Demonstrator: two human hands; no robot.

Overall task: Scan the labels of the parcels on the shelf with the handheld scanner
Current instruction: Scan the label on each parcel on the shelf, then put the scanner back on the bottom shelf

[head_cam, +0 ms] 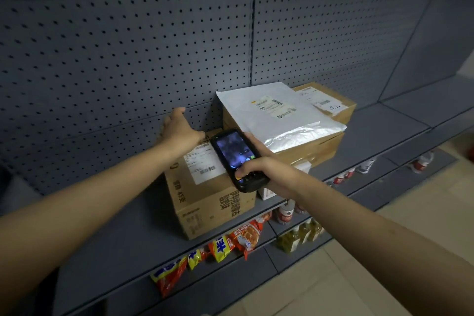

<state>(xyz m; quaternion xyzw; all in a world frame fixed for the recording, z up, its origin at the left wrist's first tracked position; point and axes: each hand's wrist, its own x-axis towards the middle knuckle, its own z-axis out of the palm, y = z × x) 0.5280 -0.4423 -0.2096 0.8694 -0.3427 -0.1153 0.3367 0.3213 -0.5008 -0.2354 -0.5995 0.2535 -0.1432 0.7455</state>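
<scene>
Handheld scanner (237,159) in right hand (266,169) — above box label (202,161).

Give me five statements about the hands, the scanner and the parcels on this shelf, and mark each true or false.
1. The right hand grips the scanner. True.
2. The scanner's screen is dark and off. False: it is lit.
3. The left hand holds a roll of tape. False: it holds nothing and rests at the back edge of the front box.
4. A silver bag lies on top of a cardboard box. True.
5. The front box has no label. False: a white label is on its top.
</scene>
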